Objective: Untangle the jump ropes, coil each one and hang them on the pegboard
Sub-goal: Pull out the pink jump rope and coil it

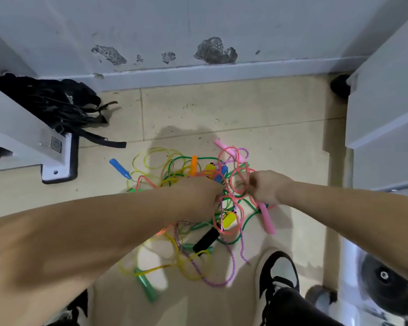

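A tangle of jump ropes (193, 208) lies on the tiled floor: yellow, green, pink and purple-white cords with blue (119, 168), orange (194, 165), yellow (229, 220), black (206, 240), green (149, 288) and pink handles. My left hand (203, 196) reaches into the middle of the tangle, its fingers hidden among the cords. My right hand (266, 187) pinches the pink cord, and a pink handle (266, 217) hangs below it. A second pink handle (224, 147) lies at the far edge. No pegboard is in view.
A black strapped bag (64, 107) lies at the left by a white furniture leg (57, 158). White cabinets (386, 102) stand at the right. The wall's baseboard (198, 74) runs behind the pile. My black-and-white shoe (279, 271) is near the ropes' front right.
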`<action>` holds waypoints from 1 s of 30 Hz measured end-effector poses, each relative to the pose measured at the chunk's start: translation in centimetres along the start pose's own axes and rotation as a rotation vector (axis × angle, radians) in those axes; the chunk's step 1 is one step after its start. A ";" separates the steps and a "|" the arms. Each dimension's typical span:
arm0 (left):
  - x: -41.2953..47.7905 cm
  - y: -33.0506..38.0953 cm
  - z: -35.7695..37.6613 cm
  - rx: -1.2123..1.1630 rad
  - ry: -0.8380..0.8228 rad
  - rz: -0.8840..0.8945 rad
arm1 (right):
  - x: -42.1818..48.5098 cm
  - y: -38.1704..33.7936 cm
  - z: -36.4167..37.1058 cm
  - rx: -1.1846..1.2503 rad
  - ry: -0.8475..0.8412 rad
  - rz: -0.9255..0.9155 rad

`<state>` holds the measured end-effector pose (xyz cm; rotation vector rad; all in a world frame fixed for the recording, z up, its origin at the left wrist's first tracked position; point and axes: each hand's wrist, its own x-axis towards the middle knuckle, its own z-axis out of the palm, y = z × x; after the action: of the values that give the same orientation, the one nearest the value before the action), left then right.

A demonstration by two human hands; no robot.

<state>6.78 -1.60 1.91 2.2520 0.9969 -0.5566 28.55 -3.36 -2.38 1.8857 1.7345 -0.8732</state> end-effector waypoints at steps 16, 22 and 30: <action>4.3 0.3 3.7 -0.184 -0.035 -0.067 | 5.0 4.8 10.2 0.351 0.124 0.231; 3.0 0.0 2.6 -0.256 -0.018 -0.075 | 3.3 2.5 6.6 1.006 -0.209 0.236; -1.9 1.6 -3.7 -0.803 0.240 0.008 | -6.0 -4.6 -8.2 1.510 -0.249 -0.112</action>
<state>7.31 -0.95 6.31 1.6087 1.0760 0.1291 25.19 -1.48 8.07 2.1553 0.9290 -2.8049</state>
